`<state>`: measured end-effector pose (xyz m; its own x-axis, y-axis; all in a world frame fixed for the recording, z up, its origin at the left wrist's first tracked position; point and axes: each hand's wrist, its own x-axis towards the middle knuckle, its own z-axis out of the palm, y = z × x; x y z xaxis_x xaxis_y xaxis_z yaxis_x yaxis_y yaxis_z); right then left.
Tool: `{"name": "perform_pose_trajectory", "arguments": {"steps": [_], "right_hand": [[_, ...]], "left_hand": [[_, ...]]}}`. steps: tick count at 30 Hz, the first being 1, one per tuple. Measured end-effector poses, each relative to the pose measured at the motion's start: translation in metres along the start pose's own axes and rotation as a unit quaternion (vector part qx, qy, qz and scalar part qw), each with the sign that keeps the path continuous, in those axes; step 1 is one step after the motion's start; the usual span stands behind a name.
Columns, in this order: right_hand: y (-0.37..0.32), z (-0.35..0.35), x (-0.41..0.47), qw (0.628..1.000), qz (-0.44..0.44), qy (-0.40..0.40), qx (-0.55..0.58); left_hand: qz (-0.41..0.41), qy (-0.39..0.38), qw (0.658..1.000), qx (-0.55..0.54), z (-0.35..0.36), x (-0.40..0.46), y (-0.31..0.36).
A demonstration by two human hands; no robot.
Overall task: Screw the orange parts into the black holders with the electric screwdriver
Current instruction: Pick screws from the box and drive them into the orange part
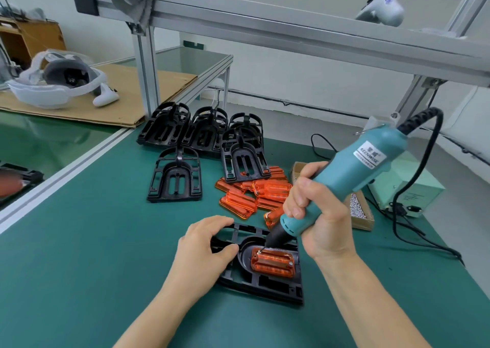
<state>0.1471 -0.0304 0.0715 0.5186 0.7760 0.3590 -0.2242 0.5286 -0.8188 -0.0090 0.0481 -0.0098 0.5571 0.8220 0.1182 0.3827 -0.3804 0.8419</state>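
A black holder (267, 286) lies on the green mat near me, with an orange part (273, 263) seated in its recess. My right hand (315, 209) grips the teal electric screwdriver (352, 172), tilted, its bit tip on the screw at the orange part's left end. A second screw shows at the part's right end. My left hand (204, 247) grips the holder's left edge with thumb and curled fingers. Loose orange parts (252, 194) lie piled behind. Several empty black holders (201, 133) stand further back, one (176, 175) lying flat.
A cardboard box of small screws (360, 209) sits right of the orange pile, beside a pale green power unit (405, 188) with black cables. An aluminium frame (291, 27) crosses overhead. A white headset (58, 82) rests on cardboard on the left bench.
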Motion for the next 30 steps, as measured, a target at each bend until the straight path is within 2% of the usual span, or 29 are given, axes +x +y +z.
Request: {"name": "perform_pose_trajectory", "arguments": {"steps": [15,24,30], "right_hand": [[0.011,0.011,0.009,0.995,0.028,-0.067,-0.070],[0.013,0.019,0.022,0.962,0.081,-0.243,-0.098],[0.016,0.016,0.017,0.967,0.061,-0.227,-0.096]], "left_hand": [[-0.006,-0.013,1.000,0.000,0.002,0.000,0.001],[-0.006,-0.011,0.999,-0.031,0.009,0.003,-0.006],[0.010,-0.004,1.000,-0.027,0.010,0.004,-0.009]]}}
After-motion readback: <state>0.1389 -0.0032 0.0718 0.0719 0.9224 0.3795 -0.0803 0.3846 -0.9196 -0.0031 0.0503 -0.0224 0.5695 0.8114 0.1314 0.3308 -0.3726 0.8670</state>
